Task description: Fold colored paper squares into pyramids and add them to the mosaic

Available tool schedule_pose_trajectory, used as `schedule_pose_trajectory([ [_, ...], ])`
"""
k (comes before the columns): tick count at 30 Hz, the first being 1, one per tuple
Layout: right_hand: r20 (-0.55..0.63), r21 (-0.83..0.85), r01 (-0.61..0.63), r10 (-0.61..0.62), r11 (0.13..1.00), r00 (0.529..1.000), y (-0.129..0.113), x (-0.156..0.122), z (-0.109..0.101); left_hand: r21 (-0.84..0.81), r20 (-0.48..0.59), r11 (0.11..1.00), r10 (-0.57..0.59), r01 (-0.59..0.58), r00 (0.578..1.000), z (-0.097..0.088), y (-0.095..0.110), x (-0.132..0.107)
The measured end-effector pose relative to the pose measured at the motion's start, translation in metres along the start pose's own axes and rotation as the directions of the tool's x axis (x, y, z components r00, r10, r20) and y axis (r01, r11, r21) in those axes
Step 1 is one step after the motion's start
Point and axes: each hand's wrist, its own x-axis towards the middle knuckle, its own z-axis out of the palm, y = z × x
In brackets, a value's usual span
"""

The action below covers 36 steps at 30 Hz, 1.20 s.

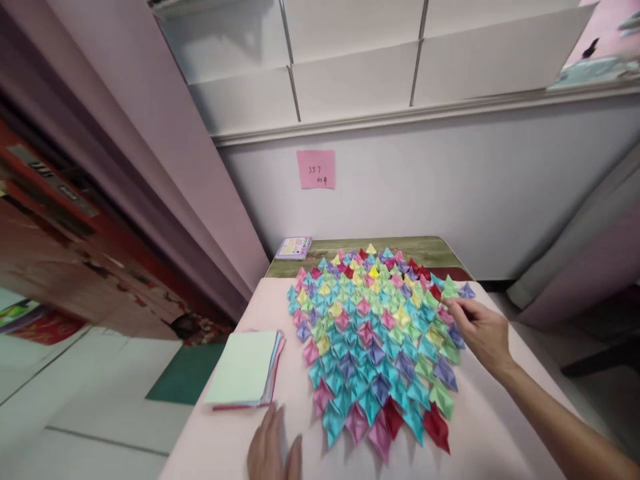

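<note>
Many small folded paper pieces (367, 333) in turquoise, green, pink, purple, yellow and red stand in close rows on the pale pink tabletop (480, 413). At the right edge of the rows, the thumb and fingers of my right hand (483, 333) are pinched together on a red folded paper piece (435, 292); its near end is partly hidden by the fingertips. My left hand (273, 448) lies on the table at the near left, fingers stretched out and holding nothing. Just beyond it is a stack of square coloured paper (243, 368), a light green sheet on top.
A small printed packet (294, 248) lies at the far left on a green wood-grain surface (420, 248). On the wall behind, a pink note (316, 169) with handwriting is stuck. A purple curtain (165, 147) hangs at the left.
</note>
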Motion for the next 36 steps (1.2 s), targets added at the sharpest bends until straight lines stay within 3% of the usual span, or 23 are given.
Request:
schedule_pose_trajectory([
  [3,-0.015,0.102,-0.219,0.221,0.970,0.975,0.022,-0.053,-0.016,0.013,0.073,1.000,0.012,-0.013,0.997,-0.007,0.003,-0.004],
  [6,0.014,0.272,-0.419,0.432,0.866,0.902,0.040,-0.087,-0.025,0.012,0.073,0.999,0.032,-0.033,0.997,-0.013,0.014,-0.004],
  [10,-0.009,0.371,-0.515,0.558,0.773,0.830,0.058,-0.110,-0.030,-0.012,0.058,0.999,0.042,-0.041,0.997,-0.018,0.023,-0.004],
  [13,-0.025,0.318,-0.527,0.563,0.788,0.826,0.064,-0.120,-0.029,-0.044,0.021,0.998,0.055,-0.054,0.998,-0.019,0.023,-0.007],
  [17,0.023,0.189,-0.501,0.506,0.844,0.862,0.067,-0.125,-0.025,-0.093,-0.032,0.994,0.052,-0.055,0.998,-0.020,0.019,-0.009],
  [26,0.085,-0.014,-0.480,0.479,0.877,0.874,0.071,-0.127,-0.029,-0.242,-0.062,0.970,-0.034,0.018,0.997,-0.032,0.022,-0.013],
  [29,0.084,-0.072,-0.461,0.466,0.884,0.881,0.069,-0.127,-0.030,-0.239,-0.129,0.971,-0.028,-0.003,0.991,-0.045,0.021,0.006],
  [32,0.098,-0.115,-0.452,0.463,0.884,0.881,0.067,-0.126,-0.029,-0.126,-0.178,0.992,-0.019,-0.004,0.984,-0.052,0.012,0.044],
  [36,0.122,-0.164,-0.424,0.445,0.891,0.887,0.070,-0.125,-0.026,0.145,-0.020,0.980,-0.134,0.135,0.991,-0.045,-0.003,0.088],
])
